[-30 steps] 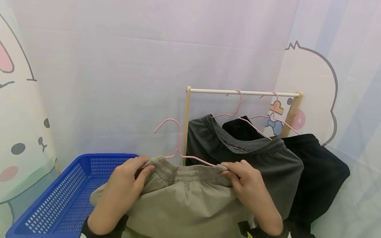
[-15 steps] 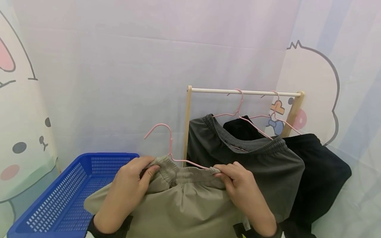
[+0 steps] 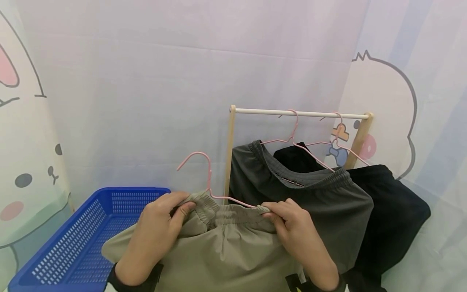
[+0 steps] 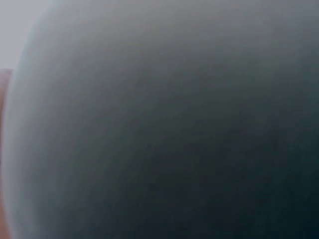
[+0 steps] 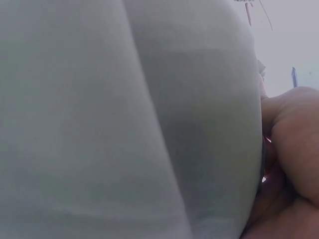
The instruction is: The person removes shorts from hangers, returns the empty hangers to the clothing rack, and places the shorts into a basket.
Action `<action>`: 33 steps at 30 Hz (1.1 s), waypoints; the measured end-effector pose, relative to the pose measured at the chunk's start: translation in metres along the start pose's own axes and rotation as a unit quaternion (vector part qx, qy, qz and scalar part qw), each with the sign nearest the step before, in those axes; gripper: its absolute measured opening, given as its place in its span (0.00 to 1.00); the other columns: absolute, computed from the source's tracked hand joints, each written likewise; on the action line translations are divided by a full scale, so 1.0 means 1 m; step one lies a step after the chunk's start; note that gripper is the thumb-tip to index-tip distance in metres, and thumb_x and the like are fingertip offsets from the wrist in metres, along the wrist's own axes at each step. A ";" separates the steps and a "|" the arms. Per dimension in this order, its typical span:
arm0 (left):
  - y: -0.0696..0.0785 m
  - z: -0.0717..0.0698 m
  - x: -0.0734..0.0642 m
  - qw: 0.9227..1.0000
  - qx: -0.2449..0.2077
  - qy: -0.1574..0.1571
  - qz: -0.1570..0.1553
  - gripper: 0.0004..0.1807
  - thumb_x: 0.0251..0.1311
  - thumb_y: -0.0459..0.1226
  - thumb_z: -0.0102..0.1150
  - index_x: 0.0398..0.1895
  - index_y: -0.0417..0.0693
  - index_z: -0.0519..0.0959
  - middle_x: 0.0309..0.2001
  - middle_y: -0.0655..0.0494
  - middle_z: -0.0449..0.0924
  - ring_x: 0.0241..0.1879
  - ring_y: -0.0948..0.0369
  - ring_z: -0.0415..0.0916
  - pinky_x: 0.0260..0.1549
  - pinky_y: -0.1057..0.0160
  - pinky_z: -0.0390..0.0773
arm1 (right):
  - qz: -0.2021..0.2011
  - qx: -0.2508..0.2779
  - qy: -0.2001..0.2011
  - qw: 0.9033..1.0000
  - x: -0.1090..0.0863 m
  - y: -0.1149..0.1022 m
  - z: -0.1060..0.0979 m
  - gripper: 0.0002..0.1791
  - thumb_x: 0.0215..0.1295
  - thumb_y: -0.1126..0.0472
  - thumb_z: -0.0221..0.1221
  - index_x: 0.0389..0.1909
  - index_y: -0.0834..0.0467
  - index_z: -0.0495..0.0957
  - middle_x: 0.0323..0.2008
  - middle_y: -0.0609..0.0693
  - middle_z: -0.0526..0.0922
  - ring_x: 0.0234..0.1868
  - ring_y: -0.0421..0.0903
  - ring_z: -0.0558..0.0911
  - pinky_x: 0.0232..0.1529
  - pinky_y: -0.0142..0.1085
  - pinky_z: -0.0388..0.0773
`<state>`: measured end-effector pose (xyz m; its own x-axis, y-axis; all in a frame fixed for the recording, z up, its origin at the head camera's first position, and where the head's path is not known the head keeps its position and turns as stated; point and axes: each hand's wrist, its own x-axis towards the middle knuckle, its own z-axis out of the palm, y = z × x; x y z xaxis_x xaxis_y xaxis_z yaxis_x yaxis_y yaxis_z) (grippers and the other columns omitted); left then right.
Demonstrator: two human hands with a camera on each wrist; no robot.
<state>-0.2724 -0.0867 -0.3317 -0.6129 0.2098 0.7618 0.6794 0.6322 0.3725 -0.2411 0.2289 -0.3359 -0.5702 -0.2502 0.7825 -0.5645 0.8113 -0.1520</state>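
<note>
Khaki shorts (image 3: 233, 247) with a gathered elastic waistband hang between my two hands in the head view. My left hand (image 3: 157, 233) pinches the left end of the waistband between thumb and fingers. At the other end, my right hand (image 3: 297, 233) pinches the waistband near the tip of a pink hanger (image 3: 230, 198). The hanger's hook rises above the waistband and points left; its left arm is hidden behind the cloth. Blurred cloth fills most of the left wrist view. In the right wrist view, pale cloth (image 5: 199, 114) covers much of the picture beside my curled fingers.
A rack (image 3: 303, 113) with a white bar and wooden posts stands behind, to the right. Grey shorts (image 3: 292, 207) and a black garment (image 3: 394, 207) hang from it on pink hangers. At left sits a blue perforated basket (image 3: 54, 259). A printed curtain (image 3: 146, 101) forms the backdrop.
Over the first half second the hanger's hook moved left and slightly down, and my right hand shifted left with the waistband. Since then hands and shorts have stayed nearly still.
</note>
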 end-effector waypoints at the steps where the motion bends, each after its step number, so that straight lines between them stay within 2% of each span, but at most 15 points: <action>1: 0.000 0.000 0.000 1.000 0.000 -0.001 -0.001 0.04 0.69 0.37 0.66 0.41 0.56 0.86 0.33 0.63 0.82 0.29 0.69 0.71 0.27 0.64 0.72 | -0.001 0.001 -0.002 1.000 0.000 0.000 0.000 0.15 0.58 0.64 0.72 0.46 0.47 0.89 0.34 0.35 0.85 0.29 0.31 0.67 0.29 0.27 0.72; 9: -0.004 0.000 0.000 1.000 -0.009 -0.001 -0.001 0.04 0.69 0.37 0.66 0.41 0.57 0.86 0.32 0.65 0.80 0.27 0.70 0.69 0.26 0.65 0.71 | 0.016 0.015 -0.034 0.999 0.000 0.001 -0.001 0.14 0.63 0.62 0.69 0.49 0.47 0.88 0.37 0.35 0.85 0.31 0.31 0.67 0.30 0.29 0.72; 17: -0.010 -0.003 0.001 1.000 -0.019 0.021 0.000 0.05 0.67 0.35 0.68 0.42 0.55 0.88 0.35 0.61 0.85 0.29 0.68 0.73 0.27 0.64 0.74 | 0.041 0.024 -0.052 0.997 -0.002 0.012 -0.007 0.15 0.66 0.61 0.68 0.51 0.45 0.88 0.36 0.35 0.84 0.33 0.32 0.72 0.30 0.31 0.74; 27: -0.015 -0.006 0.001 0.999 -0.015 0.031 -0.008 0.05 0.67 0.36 0.68 0.43 0.55 0.88 0.36 0.62 0.86 0.30 0.68 0.73 0.27 0.64 0.74 | 0.089 0.054 -0.097 0.990 -0.006 0.030 -0.019 0.14 0.71 0.58 0.65 0.54 0.43 0.87 0.28 0.32 0.75 0.28 0.32 0.70 0.28 0.31 0.72; 33: -0.017 -0.007 0.001 0.999 -0.011 0.032 -0.009 0.06 0.68 0.36 0.67 0.43 0.55 0.89 0.37 0.61 0.86 0.31 0.67 0.75 0.29 0.63 0.75 | 0.082 0.074 -0.119 0.987 -0.011 0.045 -0.027 0.13 0.73 0.61 0.63 0.54 0.47 0.87 0.44 0.39 0.89 0.40 0.31 0.82 0.39 0.33 0.81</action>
<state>-0.2813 -0.1025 -0.3331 -0.5991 0.1501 0.7865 0.6777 0.6181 0.3983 -0.2442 0.2828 -0.3350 -0.7755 -0.2526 0.5787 -0.5238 0.7691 -0.3662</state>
